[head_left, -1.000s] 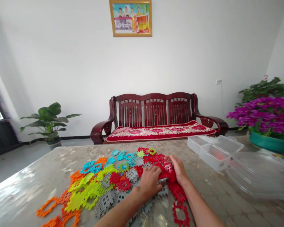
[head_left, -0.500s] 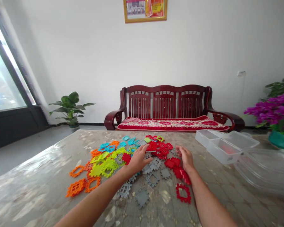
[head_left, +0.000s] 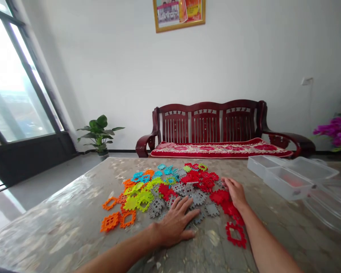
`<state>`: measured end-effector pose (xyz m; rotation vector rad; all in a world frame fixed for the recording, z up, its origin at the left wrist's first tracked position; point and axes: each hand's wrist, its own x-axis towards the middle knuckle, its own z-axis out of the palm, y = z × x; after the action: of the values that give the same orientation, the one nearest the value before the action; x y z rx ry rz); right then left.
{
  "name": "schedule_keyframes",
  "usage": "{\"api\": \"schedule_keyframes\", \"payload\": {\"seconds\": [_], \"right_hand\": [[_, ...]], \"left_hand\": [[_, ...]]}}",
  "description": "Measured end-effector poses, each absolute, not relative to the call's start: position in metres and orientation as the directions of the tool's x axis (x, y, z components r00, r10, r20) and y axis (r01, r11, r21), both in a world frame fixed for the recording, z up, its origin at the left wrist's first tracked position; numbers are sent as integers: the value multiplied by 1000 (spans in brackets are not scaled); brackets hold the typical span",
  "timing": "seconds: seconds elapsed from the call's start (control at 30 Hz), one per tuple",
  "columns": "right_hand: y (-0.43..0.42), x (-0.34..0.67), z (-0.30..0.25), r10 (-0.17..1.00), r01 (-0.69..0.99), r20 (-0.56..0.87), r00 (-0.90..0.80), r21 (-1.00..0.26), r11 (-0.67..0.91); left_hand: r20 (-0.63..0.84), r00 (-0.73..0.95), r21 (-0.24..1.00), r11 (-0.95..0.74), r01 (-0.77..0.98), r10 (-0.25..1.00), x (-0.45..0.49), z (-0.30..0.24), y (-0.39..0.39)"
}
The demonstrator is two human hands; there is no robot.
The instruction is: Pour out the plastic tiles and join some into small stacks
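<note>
A heap of flat toothed plastic tiles lies on the marbled table (head_left: 59, 231): orange tiles (head_left: 110, 222) at the left, lime tiles (head_left: 136, 199), blue tiles (head_left: 139, 176) at the back, grey tiles (head_left: 197, 197) in the middle and red tiles (head_left: 201, 178) at the right. My left hand (head_left: 176, 223) lies flat with fingers spread on the grey tiles at the near side. My right hand (head_left: 235, 191) rests open, fingers forward, on the red tiles at the heap's right edge. One red tile (head_left: 235, 235) lies alone beside my right forearm.
Clear plastic boxes (head_left: 287, 178) and lids (head_left: 326, 206) stand at the table's right. Beyond the table are a dark wooden bench (head_left: 216, 132) with a red cushion, a potted plant (head_left: 99, 132), purple flowers (head_left: 338, 131) and a large window (head_left: 14, 94) at the left.
My left hand has drawn back toward me onto the grey tiles and spread flat. The right hand stays at the red tiles. The view has turned left.
</note>
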<state>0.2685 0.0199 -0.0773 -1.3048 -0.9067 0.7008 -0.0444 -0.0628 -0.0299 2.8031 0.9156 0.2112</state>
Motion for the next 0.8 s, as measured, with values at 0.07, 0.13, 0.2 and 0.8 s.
{"api": "schedule_keyframes", "payload": {"seconds": [0.07, 0.13, 0.2, 0.8], "right_hand": [[21, 269, -79, 855, 67, 169, 491, -985, 156], [21, 270, -81, 854, 73, 167, 493, -986, 150], [20, 272, -80, 861, 80, 155, 484, -988, 133], [43, 77, 13, 829, 734, 194, -525, -390, 556]], "left_hand": [[107, 782, 216, -782, 584, 614, -37, -30, -50], [148, 759, 220, -769, 600, 634, -31, -30, -39], [182, 732, 229, -752, 618, 657, -32, -29, -33], [44, 122, 181, -128, 975, 992, -180, -39, -43]]}}
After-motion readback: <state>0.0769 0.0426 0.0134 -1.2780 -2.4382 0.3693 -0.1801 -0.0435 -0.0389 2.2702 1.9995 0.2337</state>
